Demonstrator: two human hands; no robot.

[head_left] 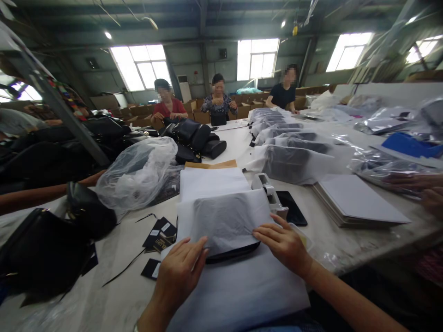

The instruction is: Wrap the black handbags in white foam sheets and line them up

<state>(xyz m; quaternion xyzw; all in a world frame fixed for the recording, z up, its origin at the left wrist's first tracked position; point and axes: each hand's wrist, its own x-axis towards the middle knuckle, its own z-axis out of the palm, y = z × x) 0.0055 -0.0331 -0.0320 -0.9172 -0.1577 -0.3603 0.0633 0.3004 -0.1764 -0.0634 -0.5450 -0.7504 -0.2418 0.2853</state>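
Note:
A black bag [232, 253] lies in front of me, mostly covered by a thin white tissue sheet [224, 221]; its dark near edge shows below the sheet. More white paper [238, 290] spreads beneath it. My left hand [183, 272] is at the bag's near left corner, fingers stretched along the sheet's edge. On the right side, my right hand [285, 244] rests with extended fingertips on the sheet. Both hands look open, though the undersides of the fingers are hidden. Black tags [161, 235] with cords lie left of the bag.
A tape dispenser [268, 189] and dark tablet-like slab [291, 207] sit beyond my right hand. Grey boards [360, 200] are stacked farther right. Wrapped bags [287, 161] line the table. Black bags [44, 249] and clear plastic [138, 170] lie left. Co-workers [218, 101] stand opposite; others' arms reach in from both sides.

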